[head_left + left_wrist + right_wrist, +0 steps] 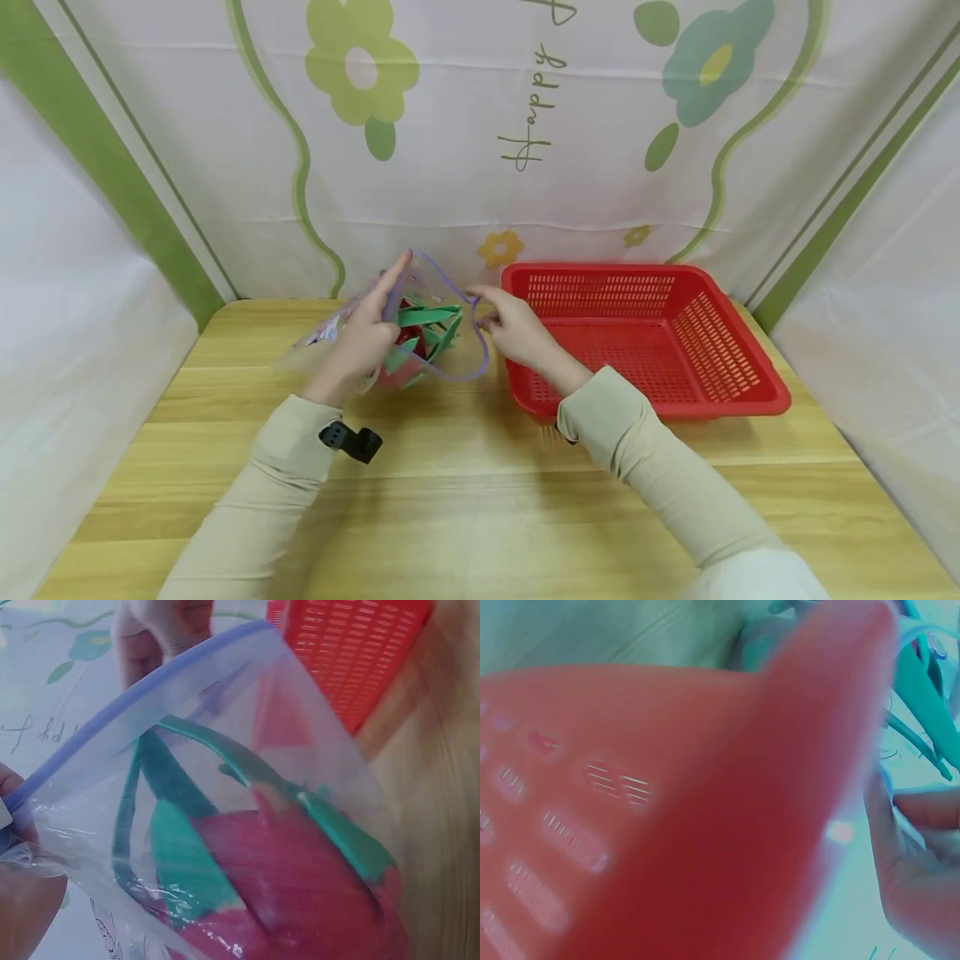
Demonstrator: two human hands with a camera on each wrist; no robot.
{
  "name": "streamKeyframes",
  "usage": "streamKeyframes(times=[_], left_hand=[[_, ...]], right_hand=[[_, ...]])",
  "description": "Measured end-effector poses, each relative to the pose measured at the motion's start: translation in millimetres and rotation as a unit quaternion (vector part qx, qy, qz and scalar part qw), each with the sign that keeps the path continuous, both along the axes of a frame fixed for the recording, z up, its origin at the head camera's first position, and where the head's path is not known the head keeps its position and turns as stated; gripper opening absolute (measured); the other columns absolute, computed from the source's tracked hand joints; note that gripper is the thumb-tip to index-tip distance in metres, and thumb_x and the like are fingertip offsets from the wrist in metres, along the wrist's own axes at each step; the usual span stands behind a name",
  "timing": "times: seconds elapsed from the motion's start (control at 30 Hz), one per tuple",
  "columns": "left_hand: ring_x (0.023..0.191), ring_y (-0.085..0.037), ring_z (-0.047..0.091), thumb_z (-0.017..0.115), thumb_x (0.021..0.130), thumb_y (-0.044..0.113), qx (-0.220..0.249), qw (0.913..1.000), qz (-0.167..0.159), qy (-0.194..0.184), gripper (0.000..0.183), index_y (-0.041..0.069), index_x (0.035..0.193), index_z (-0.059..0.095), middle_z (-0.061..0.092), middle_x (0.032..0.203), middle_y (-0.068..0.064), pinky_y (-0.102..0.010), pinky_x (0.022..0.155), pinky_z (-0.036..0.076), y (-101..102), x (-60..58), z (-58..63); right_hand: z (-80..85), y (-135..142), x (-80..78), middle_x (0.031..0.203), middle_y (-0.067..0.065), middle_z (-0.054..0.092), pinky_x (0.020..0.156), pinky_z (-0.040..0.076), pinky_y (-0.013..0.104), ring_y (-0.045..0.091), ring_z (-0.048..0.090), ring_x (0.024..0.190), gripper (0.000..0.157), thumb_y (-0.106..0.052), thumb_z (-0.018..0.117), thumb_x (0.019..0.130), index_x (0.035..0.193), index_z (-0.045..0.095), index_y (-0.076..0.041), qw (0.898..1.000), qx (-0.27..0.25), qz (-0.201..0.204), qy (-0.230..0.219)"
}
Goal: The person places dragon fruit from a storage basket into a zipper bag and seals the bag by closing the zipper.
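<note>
A clear zip bag with a purple zip edge lies on its side, its mouth spread toward the right. Inside sits a dragon fruit, pinkish red with long green scales; its green tips show at the opening. My left hand grips the near left side of the mouth, index finger stretched along the film. At the opposite side of the mouth, my right hand pinches the zip edge between thumb and fingers. In the right wrist view, the basket's rim hides part of the bag.
A red perforated basket stands right of the bag, beneath my right forearm. The wooden table ends at a printed white cloth behind. White cloth panels also hang on both sides.
</note>
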State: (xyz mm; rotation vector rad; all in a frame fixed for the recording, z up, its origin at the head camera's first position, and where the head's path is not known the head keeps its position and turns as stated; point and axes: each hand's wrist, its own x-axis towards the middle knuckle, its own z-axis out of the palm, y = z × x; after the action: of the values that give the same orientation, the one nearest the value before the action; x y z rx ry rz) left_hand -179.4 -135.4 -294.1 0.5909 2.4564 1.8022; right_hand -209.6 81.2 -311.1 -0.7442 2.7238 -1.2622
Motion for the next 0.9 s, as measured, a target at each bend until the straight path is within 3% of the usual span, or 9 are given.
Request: streamKeyframes(times=[0.13,0.2,0.23,0.37,0.47,0.57,0.63,0.73,0.9], left_hand=[[0.15,-0.016,0.008,0.028,0.073,-0.02,-0.031,0.9995,0.004,-0.005,0.096,0.027,0.154,0.009,0.01,0.162,0.001,-0.029,0.109,0.038,-5.6,0.5,8.2],[0.15,-0.018,0.009,0.026,0.074,-0.021,-0.014,0.9998,-0.014,-0.01,0.093,0.022,0.155,0.01,0.01,0.162,-0.001,-0.04,0.123,0.009,-8.5,-0.1,11.5],[0.15,-0.02,0.011,0.025,0.074,-0.021,-0.013,0.9997,-0.018,-0.01,0.091,0.02,0.155,0.011,0.012,0.162,-0.003,-0.041,0.122,0.009,-10.7,0.1,13.4],[0.148,-0.023,0.019,0.021,0.076,-0.022,-0.016,0.9992,-0.034,-0.009,0.084,0.011,0.153,0.019,0.019,0.16,-0.008,-0.032,0.119,0.023,-22.4,-0.9,21.7],[0.145,-0.023,0.03,0.024,0.077,-0.022,-0.028,0.9995,-0.016,0.003,0.081,0.011,0.151,0.028,0.03,0.157,-0.007,-0.033,0.114,0.034,-32.6,-1.7,29.4],[0.138,-0.019,0.042,0.023,0.074,-0.023,-0.025,0.9992,0.017,0.026,0.081,0.011,0.146,0.039,0.044,0.15,-0.004,-0.035,0.109,0.042,-43.1,-1.5,36.2],[0.132,-0.014,0.049,0.023,0.072,-0.023,-0.032,0.9981,0.038,0.038,0.08,0.011,0.141,0.046,0.053,0.141,0.003,-0.029,0.101,0.048,-49.7,-0.8,39.3],[0.126,-0.01,0.052,0.022,0.069,-0.023,-0.06,0.9955,0.059,0.045,0.079,0.01,0.134,0.051,0.059,0.13,0.011,-0.018,0.089,0.049,-57.7,1.4,41.5],[0.128,-0.026,0.051,0.029,0.076,-0.017,-0.118,0.9878,0.097,0.032,0.064,0.005,0.131,0.051,0.059,0.134,-0.008,-0.021,0.08,0.043,-67.7,5.4,43.7]], right_hand=[[0.6,-4.6,3.4,0.128,0.015,0.062,0.088,0.057,0.033,0.027,0.068,0.104,0.046,0.007,0.056,0.089,0.134,0.054,-0.003,0.999,0.025,0.034,0.026],[1.9,-6.8,6.3,0.123,0.014,0.065,0.088,0.056,0.032,0.026,0.068,0.104,0.043,0.008,0.059,0.087,0.129,0.059,-0.002,0.998,0.031,0.03,0.054],[2.7,-7.6,7.8,0.121,0.014,0.066,0.089,0.056,0.031,0.025,0.068,0.104,0.042,0.008,0.061,0.086,0.127,0.06,-0.002,0.997,0.036,0.026,0.069],[7.4,-4.3,14.3,0.112,0.014,0.07,0.087,0.057,0.032,0.025,0.068,0.103,0.035,0.007,0.065,0.083,0.117,0.066,0.0,0.99,0.054,0.007,0.131],[9.8,3.6,15.9,0.101,0.013,0.072,0.082,0.058,0.033,0.024,0.07,0.094,0.026,0.0,0.071,0.08,0.106,0.072,0.0,0.985,0.055,-0.014,0.163],[9.6,11.8,14.8,0.093,0.01,0.074,0.078,0.059,0.032,0.021,0.071,0.087,0.016,-0.006,0.073,0.079,0.095,0.075,-0.001,0.986,0.039,-0.039,0.159],[10.2,15.6,14.3,0.091,0.009,0.075,0.077,0.058,0.031,0.02,0.071,0.085,0.013,-0.009,0.073,0.079,0.091,0.076,-0.002,0.987,0.031,-0.054,0.15],[15.2,17.6,14.2,0.089,0.009,0.075,0.074,0.057,0.031,0.02,0.069,0.082,0.013,-0.012,0.074,0.08,0.09,0.076,-0.003,0.988,0.019,-0.069,0.136],[29.6,17.1,13.9,0.088,0.008,0.074,0.066,0.049,0.025,0.018,0.063,0.074,0.014,-0.016,0.074,0.081,0.09,0.076,-0.004,0.988,0.005,-0.098,0.117]])
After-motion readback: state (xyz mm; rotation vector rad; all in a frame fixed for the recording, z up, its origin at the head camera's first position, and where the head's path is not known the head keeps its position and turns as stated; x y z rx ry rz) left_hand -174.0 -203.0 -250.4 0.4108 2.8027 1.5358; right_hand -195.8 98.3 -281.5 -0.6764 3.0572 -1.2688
